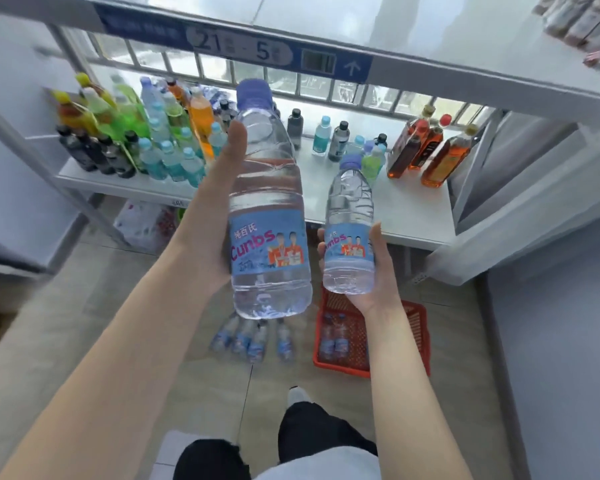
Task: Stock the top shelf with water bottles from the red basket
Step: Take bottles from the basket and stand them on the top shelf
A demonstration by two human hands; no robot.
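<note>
My left hand (215,216) grips a clear water bottle (267,188) with a purple cap and blue label, held upright and raised toward the top shelf (430,39). My right hand (378,271) holds a second, same-looking water bottle (350,230) a little lower and to the right. Far below on the floor lies the red basket (416,337) with two water bottles (333,341) inside. Several more water bottles (250,337) stand on the floor to its left. The top shelf's surface looks bare near its front edge.
The lower shelf (406,209) holds many coloured drink bottles (136,133) at left, brown-liquid bottles (430,150) at right and a few small ones in the middle. A white plastic bag (142,220) lies under it. Packaged goods (579,19) sit at the top shelf's right. My legs (291,445) are below.
</note>
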